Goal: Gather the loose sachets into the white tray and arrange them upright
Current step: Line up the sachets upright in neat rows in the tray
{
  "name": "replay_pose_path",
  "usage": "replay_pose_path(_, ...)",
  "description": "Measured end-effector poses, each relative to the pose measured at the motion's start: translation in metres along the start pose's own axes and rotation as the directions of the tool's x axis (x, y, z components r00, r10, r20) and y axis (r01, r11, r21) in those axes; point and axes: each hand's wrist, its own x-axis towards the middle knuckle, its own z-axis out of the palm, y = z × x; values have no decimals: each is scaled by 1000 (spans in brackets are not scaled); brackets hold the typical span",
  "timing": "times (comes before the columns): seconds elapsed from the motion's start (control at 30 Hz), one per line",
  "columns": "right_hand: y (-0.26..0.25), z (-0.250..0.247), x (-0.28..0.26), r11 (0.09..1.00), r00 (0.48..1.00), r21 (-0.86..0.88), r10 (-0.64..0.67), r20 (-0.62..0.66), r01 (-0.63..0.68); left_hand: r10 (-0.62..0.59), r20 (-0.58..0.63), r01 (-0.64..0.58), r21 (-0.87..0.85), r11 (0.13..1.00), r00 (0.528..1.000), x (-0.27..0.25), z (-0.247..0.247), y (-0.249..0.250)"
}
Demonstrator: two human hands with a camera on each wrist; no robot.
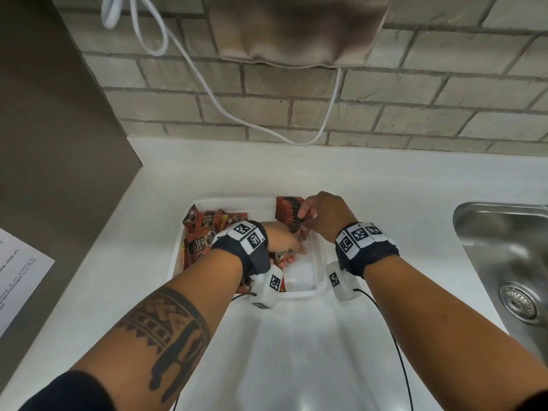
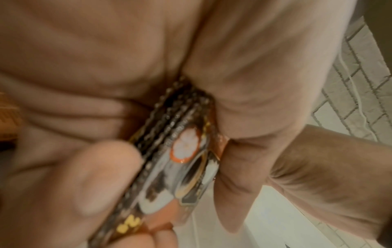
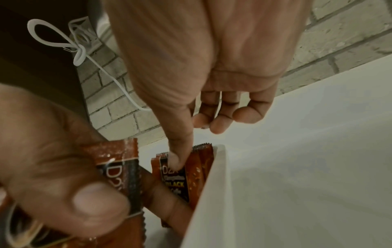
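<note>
A white tray (image 1: 303, 293) sits on the counter. Several brown coffee sachets (image 1: 204, 232) lie loose in its left half. A row of upright sachets (image 1: 287, 208) stands against its back right corner. My left hand (image 1: 292, 253) is inside the tray's middle and grips a small bundle of sachets (image 2: 184, 147) between thumb and fingers. My right hand (image 1: 305, 218) is on the upright row. Its thumb (image 3: 176, 159) presses the front upright sachet (image 3: 197, 167) by the tray wall (image 3: 212, 184), with the other fingers curled behind.
A steel sink (image 1: 504, 247) lies to the right. A printed sheet (image 1: 17, 271) lies at the left counter edge below a grey cabinet (image 1: 59, 114). A white cable (image 1: 207, 93) hangs along the brick wall. A cloth (image 1: 296, 31) hangs above.
</note>
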Motion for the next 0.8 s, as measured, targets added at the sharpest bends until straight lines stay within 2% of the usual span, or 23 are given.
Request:
replay_pose_path(0.27, -1, -5, -3, 1000, 1000, -8, -21, -12, 21, -23, 51, 24, -16, 1000, 998, -2, -1, -4)
replay_pose_path(0.8, -3, -2, -5, 1000, 998, 13, -25, -50, 25, -23, 55, 30, -130, 991, 998, -15, 1, -7)
